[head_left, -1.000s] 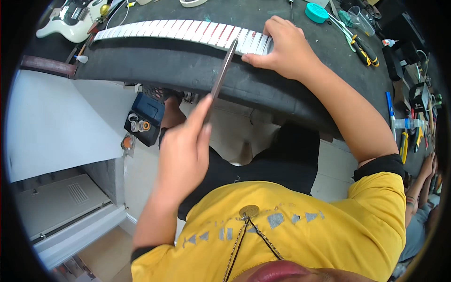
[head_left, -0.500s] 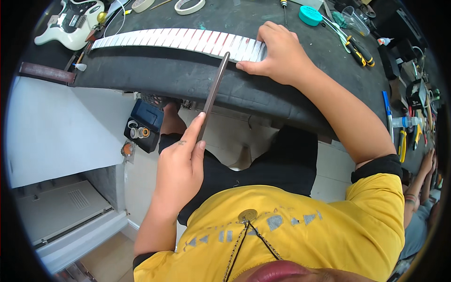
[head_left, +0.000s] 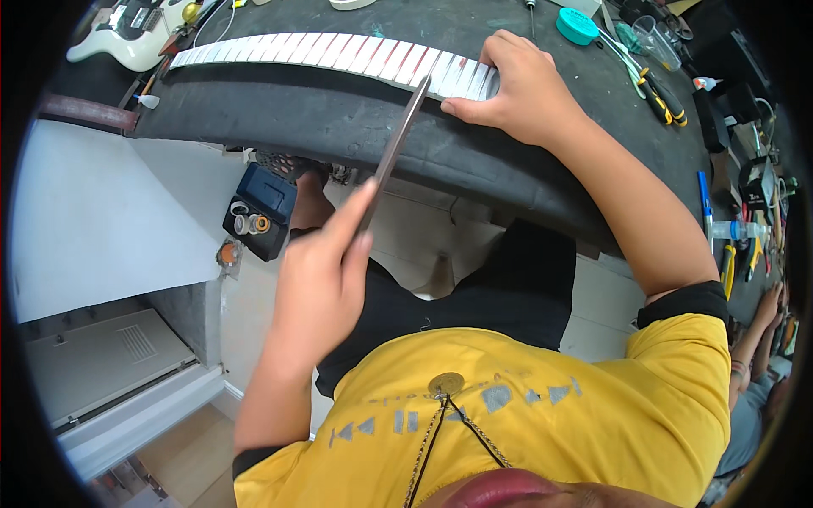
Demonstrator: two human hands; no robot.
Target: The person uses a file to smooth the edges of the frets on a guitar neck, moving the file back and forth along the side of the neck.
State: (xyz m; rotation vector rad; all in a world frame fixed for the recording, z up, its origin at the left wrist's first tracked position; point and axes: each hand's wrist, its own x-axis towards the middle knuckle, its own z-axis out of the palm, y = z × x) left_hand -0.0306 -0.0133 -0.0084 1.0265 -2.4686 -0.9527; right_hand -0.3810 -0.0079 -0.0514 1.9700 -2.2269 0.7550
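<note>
A guitar neck point(head_left: 339, 51) lies along the bench edge, its fretboard covered in white strips with thin reddish-brown gaps and fret lines. My left hand point(head_left: 322, 279) is closed around the lower end of a long, slim, dark metal file point(head_left: 398, 140), index finger stretched along it. The file slants up and right, and its tip lies over the neck near the right-hand end. My right hand point(head_left: 529, 89) grips that end of the neck, thumb on the near edge and fingers over the far side.
The dark bench point(head_left: 296, 102) carries a teal round container point(head_left: 577, 26), yellow-black pliers point(head_left: 665, 97) and a blue pen point(head_left: 704, 199). At far left is a white guitar body point(head_left: 127, 42). Below stands an open black case point(head_left: 261, 207). Another person's arm point(head_left: 754, 334) shows at right.
The file has slid up and to the right, its tip passing from the neck's near edge onto the strips. My right hand keeps its grip. The whole view has shifted slightly.
</note>
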